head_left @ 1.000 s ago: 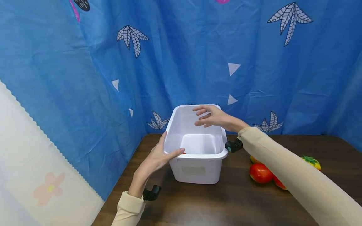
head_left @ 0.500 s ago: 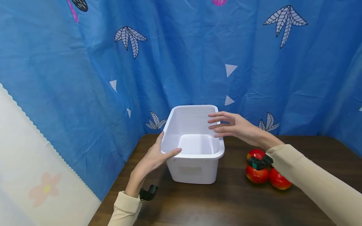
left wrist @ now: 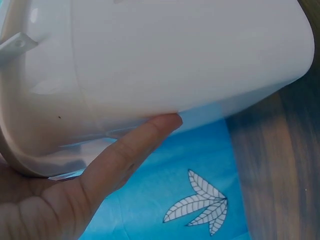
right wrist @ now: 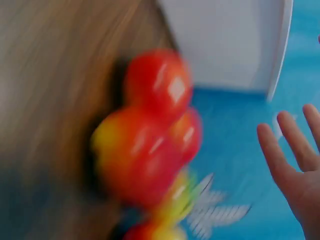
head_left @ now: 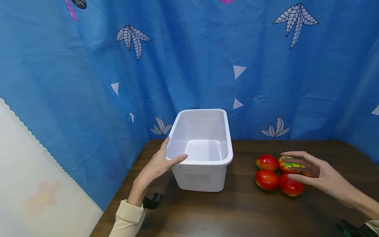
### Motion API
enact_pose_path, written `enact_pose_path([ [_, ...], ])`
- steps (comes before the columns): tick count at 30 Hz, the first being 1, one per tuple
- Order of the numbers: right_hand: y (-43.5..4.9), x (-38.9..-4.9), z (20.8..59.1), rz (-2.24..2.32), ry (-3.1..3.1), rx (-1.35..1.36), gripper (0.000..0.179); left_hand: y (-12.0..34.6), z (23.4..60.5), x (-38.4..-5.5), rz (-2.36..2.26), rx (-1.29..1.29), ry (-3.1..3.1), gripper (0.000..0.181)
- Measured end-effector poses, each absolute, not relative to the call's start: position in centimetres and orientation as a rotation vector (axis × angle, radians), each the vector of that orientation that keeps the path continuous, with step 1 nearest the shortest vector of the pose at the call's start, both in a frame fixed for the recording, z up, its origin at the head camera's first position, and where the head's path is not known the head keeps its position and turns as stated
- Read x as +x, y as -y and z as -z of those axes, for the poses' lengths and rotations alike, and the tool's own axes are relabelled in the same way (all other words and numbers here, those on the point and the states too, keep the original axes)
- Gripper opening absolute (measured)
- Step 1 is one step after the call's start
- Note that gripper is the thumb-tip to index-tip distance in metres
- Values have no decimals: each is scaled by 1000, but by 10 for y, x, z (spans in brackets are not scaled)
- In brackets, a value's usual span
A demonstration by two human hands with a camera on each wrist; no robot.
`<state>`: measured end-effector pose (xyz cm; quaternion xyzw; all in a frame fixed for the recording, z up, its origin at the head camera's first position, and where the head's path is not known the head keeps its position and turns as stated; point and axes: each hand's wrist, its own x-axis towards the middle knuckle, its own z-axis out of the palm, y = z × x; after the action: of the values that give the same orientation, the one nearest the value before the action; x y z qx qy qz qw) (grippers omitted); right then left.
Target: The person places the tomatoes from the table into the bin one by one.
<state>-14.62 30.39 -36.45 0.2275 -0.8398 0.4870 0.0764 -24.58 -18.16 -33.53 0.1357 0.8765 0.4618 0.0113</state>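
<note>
Brown table [head_left: 234, 217] under both hands. White bin [head_left: 196, 179] lies to the left hand's [head_left: 154, 169] right, long axis running away from it; that hand grips the near corner, thumb over rim. Right hand [head_left: 322, 174] holds nothing, thumb and fingers wide apart. Fruit cluster [head_left: 267, 180] just left of it, clearly nearer than to left hand; closest red fruit [head_left: 291, 186] below thumb. Right wrist view blurred, contact unclear.

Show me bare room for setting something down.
Bare table lies in front of the white bin, plus a narrower strip between it and the red fruits. Crowded: around those fruits, near the right grip, and the bin's near left corner, where the left grip touches.
</note>
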Motion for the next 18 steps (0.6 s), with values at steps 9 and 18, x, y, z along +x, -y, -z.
enact_pose_path([
  [9, -339, -157, 421, -1161, 2457, 673, 63, 191, 338, -247, -1443, 415, -2720, 114],
  [18, -344, -160, 438, -1162, 2483, 592, 59, 186, 338, -250, -1448, 444, -2710, 113],
])
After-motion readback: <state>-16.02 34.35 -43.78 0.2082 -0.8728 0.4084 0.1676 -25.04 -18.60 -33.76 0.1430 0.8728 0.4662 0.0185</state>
